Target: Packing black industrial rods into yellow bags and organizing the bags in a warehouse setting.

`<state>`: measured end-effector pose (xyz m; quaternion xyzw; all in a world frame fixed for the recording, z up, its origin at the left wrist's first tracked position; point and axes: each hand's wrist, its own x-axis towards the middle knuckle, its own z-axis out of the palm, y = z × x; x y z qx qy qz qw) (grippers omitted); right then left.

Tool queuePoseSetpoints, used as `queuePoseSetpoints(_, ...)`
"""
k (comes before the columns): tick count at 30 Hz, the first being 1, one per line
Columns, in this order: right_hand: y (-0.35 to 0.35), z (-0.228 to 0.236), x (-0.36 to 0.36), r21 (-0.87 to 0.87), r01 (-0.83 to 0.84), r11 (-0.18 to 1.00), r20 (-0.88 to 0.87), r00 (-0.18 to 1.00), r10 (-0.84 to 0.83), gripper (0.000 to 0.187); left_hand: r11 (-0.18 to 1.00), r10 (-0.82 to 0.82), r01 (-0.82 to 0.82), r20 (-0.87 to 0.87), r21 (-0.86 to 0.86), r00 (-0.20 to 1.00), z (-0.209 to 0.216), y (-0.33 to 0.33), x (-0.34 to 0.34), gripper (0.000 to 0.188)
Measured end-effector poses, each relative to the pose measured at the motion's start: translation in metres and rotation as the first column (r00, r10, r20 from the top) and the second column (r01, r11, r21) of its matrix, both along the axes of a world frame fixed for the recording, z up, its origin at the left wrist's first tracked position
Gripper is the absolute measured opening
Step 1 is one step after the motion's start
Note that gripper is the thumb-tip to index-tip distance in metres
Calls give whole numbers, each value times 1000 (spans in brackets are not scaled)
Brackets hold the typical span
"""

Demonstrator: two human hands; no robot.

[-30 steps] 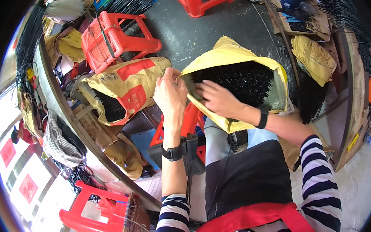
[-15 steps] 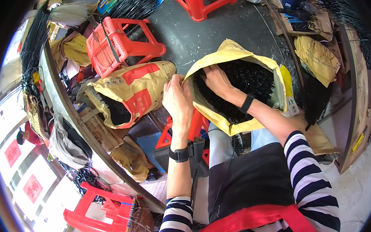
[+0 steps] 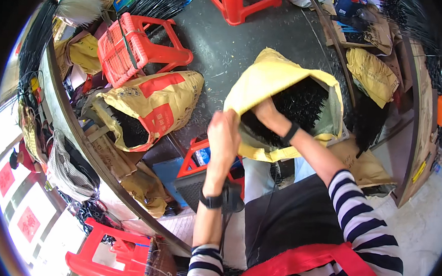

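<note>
A large yellow sack stands open in front of me, filled with thin black strands. My right hand is at the near left of the sack's mouth, curled around the edge of the yellow flap, its fingertips hidden. Blurred by motion, my left hand hovers just left of the sack's lower rim with its back toward me. Whether it holds the rim cannot be made out. Both wrists wear black bands.
A second yellow-and-red sack of black strands lies to the left. Red plastic stools stand at upper left, top, under my hands and lower left. A curved grey table edge runs along the left. Another yellow sack lies on the right.
My right hand has stayed at the sack's mouth while the sack shifted up and right in view. My left hand came off the rim and dropped slightly toward me.
</note>
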<state>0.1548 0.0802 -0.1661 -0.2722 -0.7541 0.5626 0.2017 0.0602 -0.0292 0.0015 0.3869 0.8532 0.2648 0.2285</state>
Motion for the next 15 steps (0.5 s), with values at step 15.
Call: queuePoseSetpoints(15, -23, 17, 36, 400, -666, 630, 366, 746, 557, 27, 1000, -17, 17, -11, 10, 1000, 21, 24, 18, 6)
